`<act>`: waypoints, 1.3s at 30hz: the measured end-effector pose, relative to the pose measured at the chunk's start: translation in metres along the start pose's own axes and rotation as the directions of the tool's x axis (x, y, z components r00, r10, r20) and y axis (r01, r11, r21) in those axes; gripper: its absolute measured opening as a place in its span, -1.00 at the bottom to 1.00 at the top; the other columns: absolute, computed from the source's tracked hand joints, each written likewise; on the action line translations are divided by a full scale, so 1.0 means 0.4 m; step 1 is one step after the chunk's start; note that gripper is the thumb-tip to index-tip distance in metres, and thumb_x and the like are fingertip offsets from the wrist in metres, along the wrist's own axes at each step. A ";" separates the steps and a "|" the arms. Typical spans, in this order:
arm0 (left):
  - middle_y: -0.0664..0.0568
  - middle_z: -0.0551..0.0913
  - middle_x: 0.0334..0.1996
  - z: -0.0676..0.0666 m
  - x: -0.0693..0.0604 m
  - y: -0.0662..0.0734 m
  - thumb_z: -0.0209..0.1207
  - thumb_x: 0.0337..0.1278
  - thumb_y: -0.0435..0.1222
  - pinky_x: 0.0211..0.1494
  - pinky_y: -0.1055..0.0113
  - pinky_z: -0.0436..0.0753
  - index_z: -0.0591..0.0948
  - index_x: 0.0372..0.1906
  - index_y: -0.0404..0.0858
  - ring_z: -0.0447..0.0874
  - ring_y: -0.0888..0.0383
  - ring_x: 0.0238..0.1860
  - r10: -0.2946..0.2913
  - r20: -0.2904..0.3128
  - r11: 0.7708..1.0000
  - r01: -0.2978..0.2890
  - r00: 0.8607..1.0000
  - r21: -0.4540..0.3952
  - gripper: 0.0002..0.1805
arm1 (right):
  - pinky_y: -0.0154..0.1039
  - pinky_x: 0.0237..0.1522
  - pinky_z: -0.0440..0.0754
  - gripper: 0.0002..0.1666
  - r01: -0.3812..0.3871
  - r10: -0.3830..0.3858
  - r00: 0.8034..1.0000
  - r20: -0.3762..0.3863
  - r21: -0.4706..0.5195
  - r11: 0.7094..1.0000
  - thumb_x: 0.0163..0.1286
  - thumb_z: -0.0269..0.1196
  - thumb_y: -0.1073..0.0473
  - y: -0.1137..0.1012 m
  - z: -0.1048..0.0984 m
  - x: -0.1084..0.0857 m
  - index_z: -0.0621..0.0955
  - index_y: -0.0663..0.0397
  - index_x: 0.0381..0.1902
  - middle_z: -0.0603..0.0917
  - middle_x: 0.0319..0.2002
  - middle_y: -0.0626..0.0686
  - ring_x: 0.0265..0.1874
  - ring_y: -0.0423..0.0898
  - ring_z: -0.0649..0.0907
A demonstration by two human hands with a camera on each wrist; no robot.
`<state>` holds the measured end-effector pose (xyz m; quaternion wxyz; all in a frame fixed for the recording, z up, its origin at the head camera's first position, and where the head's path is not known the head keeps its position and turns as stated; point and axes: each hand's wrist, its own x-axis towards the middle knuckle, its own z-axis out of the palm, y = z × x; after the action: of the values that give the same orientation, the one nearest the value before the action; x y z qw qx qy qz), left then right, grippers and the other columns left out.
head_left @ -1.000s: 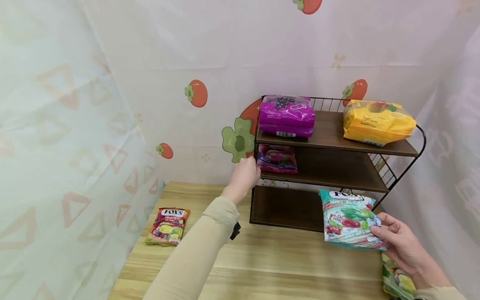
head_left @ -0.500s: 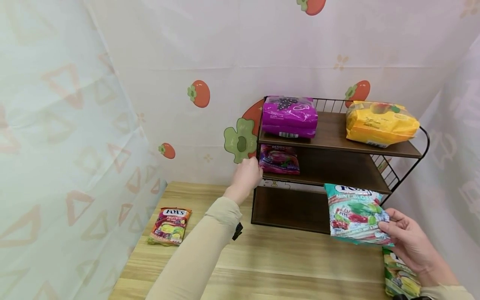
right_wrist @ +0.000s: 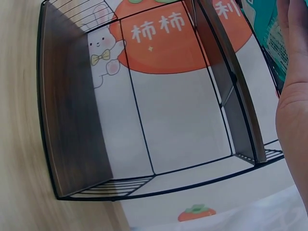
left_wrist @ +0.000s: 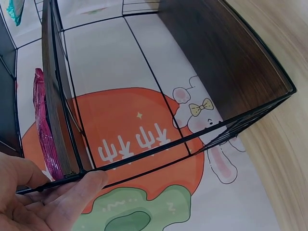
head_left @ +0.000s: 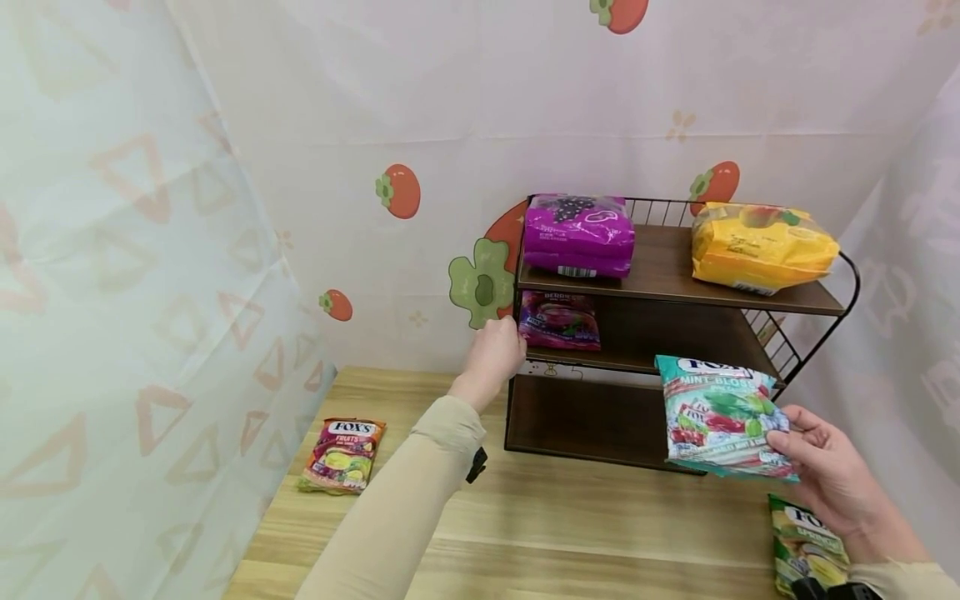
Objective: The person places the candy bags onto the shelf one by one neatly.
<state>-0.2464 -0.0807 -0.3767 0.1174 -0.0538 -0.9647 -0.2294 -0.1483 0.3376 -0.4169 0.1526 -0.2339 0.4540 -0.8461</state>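
Right hand [head_left: 836,477], fingers pinching the teal candy bag [head_left: 722,417] above the worktop [head_left: 570,533], near side of the rack [head_left: 592,417], right end; left hand [head_left: 491,360], fingers clasped on the rack's left edge!

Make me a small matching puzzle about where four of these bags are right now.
1. Yellow bag
2. Teal bag
3. Berries bag
4. Fruits bag

A. On the middle shelf
B. On the table, left of the rack in the head view
C. In the right hand
D. On the top shelf

Pairs: 1-D, 2-C, 3-A, 4-B
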 end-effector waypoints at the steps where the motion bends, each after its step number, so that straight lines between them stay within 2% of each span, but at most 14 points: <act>1: -0.27 0.74 -0.27 0.000 0.000 0.000 0.07 0.42 -0.33 -0.19 -0.02 0.74 0.59 -0.26 -0.37 0.78 -0.24 -0.25 -0.001 0.000 1.000 0.001 1.000 0.002 -0.82 | -0.14 -0.14 0.76 -0.50 0.004 -0.004 1.000 -0.002 -0.001 1.000 0.55 -0.33 0.57 -0.001 0.000 0.002 0.55 0.22 -0.01 0.79 -0.10 0.27 -0.14 0.06 0.81; 8: -0.26 0.74 -0.24 0.004 0.001 0.004 0.09 0.44 -0.30 -0.18 -0.02 0.74 0.60 -0.22 -0.36 0.78 -0.24 -0.22 -0.005 0.020 1.000 0.005 1.000 -0.009 -0.81 | -0.16 -0.15 0.76 -0.50 0.039 -0.039 0.998 -0.047 -0.003 0.999 0.54 -0.31 0.57 -0.012 -0.004 0.008 0.57 0.25 -0.02 0.79 -0.12 0.25 -0.15 0.05 0.82; 13: -0.26 0.74 -0.24 0.006 0.000 0.005 0.09 0.46 -0.29 -0.18 0.00 0.75 0.60 -0.21 -0.37 0.78 -0.22 -0.22 -0.005 0.023 1.000 0.005 1.000 -0.004 -0.80 | -0.14 -0.12 0.75 -0.48 0.055 -0.054 0.998 -0.026 0.056 0.997 0.55 -0.36 0.57 -0.018 -0.006 0.015 0.55 0.30 0.00 0.77 -0.08 0.30 -0.10 0.08 0.80; 26: -0.27 0.74 -0.26 0.006 -0.002 0.002 0.10 0.43 -0.31 -0.21 -0.02 0.74 0.60 -0.25 -0.37 0.78 -0.23 -0.24 -0.003 0.009 1.000 0.003 1.000 -0.010 -0.81 | -0.15 -0.11 0.75 -0.47 0.081 -0.079 0.996 -0.032 0.091 0.993 0.54 -0.38 0.58 -0.025 -0.006 0.029 0.55 0.34 -0.01 0.77 -0.10 0.32 -0.10 0.10 0.80; 39: -0.32 0.74 -0.24 0.008 -0.001 -0.006 0.09 0.42 -0.32 -0.16 -0.05 0.74 0.60 -0.23 -0.40 0.78 -0.27 -0.23 0.004 -0.017 1.000 -0.004 1.000 0.010 -0.81 | -0.17 -0.13 0.76 -0.53 0.105 -0.097 0.991 -0.095 0.085 0.991 0.58 -0.34 0.56 -0.024 -0.018 0.043 0.54 0.35 -0.03 0.77 -0.09 0.31 -0.12 0.08 0.80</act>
<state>-0.2469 -0.0814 -0.3809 0.1265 -0.0531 -0.9647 -0.2249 -0.1669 0.3397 -0.4078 0.0991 -0.2107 0.4094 -0.8821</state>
